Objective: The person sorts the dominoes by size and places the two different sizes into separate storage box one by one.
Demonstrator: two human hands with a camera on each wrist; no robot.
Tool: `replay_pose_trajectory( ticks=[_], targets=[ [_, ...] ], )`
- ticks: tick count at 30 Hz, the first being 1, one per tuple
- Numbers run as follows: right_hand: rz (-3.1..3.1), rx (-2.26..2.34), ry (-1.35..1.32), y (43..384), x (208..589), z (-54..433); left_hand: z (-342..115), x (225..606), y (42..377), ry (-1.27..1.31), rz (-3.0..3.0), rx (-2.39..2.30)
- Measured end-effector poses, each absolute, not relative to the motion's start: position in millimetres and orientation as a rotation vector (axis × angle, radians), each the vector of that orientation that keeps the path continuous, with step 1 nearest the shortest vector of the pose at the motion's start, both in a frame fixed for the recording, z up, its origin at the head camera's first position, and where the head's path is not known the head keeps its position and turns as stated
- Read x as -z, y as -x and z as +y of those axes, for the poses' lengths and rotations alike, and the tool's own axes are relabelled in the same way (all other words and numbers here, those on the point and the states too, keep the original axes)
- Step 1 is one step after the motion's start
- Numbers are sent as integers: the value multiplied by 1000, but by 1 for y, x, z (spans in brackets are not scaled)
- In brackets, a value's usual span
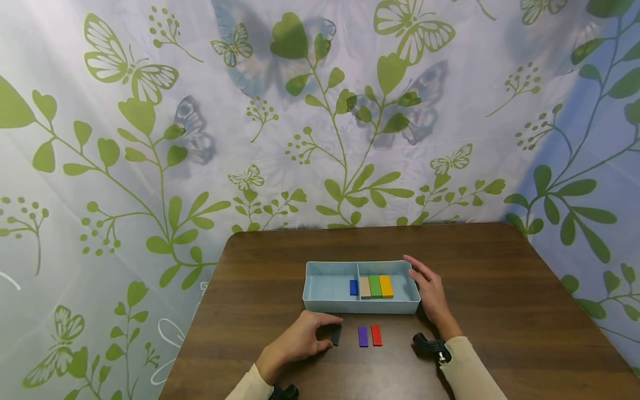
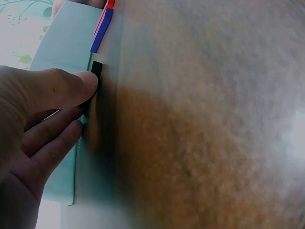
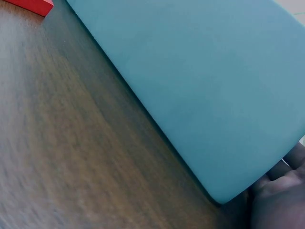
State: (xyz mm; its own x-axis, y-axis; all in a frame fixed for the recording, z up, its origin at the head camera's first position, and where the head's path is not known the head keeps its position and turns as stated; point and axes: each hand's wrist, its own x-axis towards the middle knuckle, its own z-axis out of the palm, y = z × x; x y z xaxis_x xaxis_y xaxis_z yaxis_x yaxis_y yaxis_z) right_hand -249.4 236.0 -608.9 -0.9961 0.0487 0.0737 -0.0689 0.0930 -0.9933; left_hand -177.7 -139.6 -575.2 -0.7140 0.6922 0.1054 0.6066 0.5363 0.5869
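A black block (image 1: 336,335) is between the thumb and fingers of my left hand (image 1: 300,337), which pinches it just in front of the pale blue box (image 1: 330,306). In the left wrist view, the thumb presses the near side of the black block (image 2: 96,68). The index fingertip is mostly hidden there. My right hand (image 1: 434,297) rests at the box's back right corner, its index finger extended and its thumb at the right rim. A purple block (image 1: 363,336) and a red block (image 1: 376,335) lie side by side on the table.
A divider splits the box. Its right compartment holds a beige block (image 1: 365,288), a green block (image 1: 375,287) and a yellow block (image 1: 386,286); a blue block (image 1: 354,287) lies left of the divider. The wooden table (image 1: 500,289) meets a leaf-patterned curtain (image 1: 320,133) behind.
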Motion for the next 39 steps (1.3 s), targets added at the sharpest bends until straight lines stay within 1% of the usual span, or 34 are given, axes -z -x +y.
replay_pose_trajectory(
  ticks=[9,13,29,39],
  targets=[
    [-2257,-2058,-11,250,608,236,-141,573,178,-1059,2610,-990],
    [-2261,-2059,-3,250,608,236,-142,569,181,-1080,2623,-989],
    [-2253,-2079,2,251,609,235,-152,536,192,-1059,2665,-1071],
    [-2251,-2075,11,250,608,236,-152,511,202,-1186,2679,-1154]
  ],
)
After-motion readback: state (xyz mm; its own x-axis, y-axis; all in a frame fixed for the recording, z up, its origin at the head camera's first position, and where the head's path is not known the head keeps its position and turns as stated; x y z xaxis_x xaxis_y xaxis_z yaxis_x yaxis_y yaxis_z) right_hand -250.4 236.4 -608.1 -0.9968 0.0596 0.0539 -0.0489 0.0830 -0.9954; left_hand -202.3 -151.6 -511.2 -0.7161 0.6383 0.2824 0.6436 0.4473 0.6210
